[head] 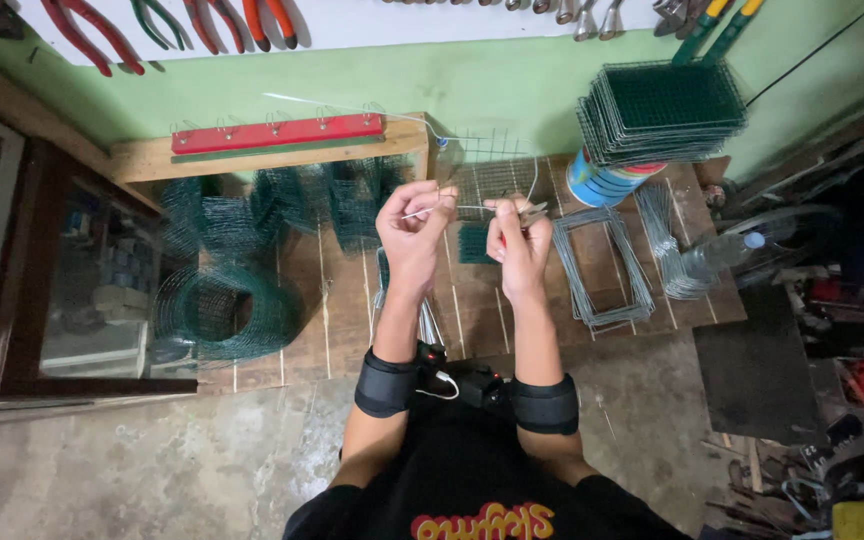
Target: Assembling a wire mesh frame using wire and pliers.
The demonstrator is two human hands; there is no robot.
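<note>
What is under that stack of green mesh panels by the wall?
The stack of green mesh panels rests on a blue, white and red can. The can's top is covered, and its contents cannot be seen.

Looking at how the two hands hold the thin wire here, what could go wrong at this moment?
1. The left hand and right hand pinch a thin wire bare; its free end could prick a finger.
2. The right hand also seems to grip a small tool, close to the left fingers, so a slip might nip them.
3. The stack of mesh panels rests on a can and overhangs it; a bump may tip it.
</note>
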